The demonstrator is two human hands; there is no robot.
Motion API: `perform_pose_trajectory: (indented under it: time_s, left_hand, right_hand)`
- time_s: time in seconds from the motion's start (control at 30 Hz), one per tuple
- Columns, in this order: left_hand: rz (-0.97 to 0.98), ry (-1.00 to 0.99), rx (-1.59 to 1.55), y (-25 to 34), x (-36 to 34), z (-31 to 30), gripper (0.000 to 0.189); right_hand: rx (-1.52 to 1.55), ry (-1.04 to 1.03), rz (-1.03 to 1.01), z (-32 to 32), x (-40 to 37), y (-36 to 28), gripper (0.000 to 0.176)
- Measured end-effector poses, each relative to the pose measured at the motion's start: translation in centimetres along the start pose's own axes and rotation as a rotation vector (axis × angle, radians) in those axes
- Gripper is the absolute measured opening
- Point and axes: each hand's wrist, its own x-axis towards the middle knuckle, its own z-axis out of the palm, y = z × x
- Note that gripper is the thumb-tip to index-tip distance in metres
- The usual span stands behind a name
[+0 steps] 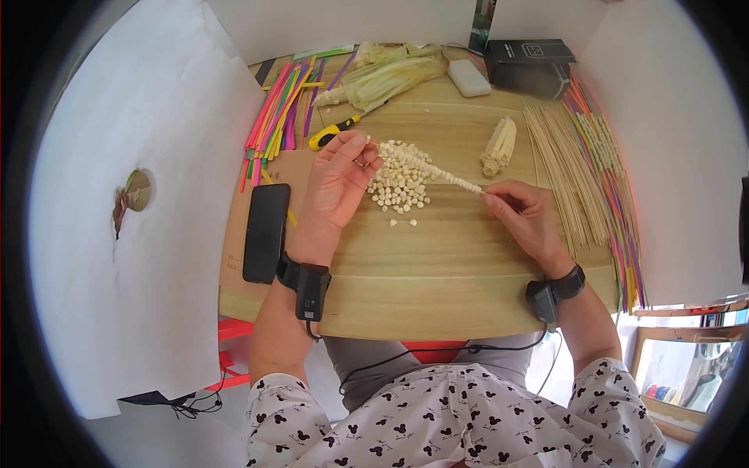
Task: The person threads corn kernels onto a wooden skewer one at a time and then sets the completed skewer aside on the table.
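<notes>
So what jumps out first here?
A pile of pale kernels sits in the middle, between the left hand and the right hand, which pinches a skewer strung with more. Bright sticks fan out far left; a part-stripped cob lies beyond the skewer.

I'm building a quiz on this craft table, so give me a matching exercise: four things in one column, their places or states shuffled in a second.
1. phone
2. yellow knife
3. corn cob
4. kernel-threaded stick

A. pinched in the right hand
B. between the kernel pile and the bare sticks
C. flat on the table, left of the left hand
D. beside the pink sticks, beyond the left hand

Pairs: 1-C, 2-D, 3-B, 4-A.
</notes>
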Motion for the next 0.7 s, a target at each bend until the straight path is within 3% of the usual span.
perform_pose_trajectory:
  time_s: [0.7]
  left_hand:
    - [-0.020, -0.040, 0.013, -0.06, -0.09, 0.11, 0.015]
  right_hand:
    - [0.002, 0.011, -0.004, 0.05, -0.01, 0.15, 0.012]
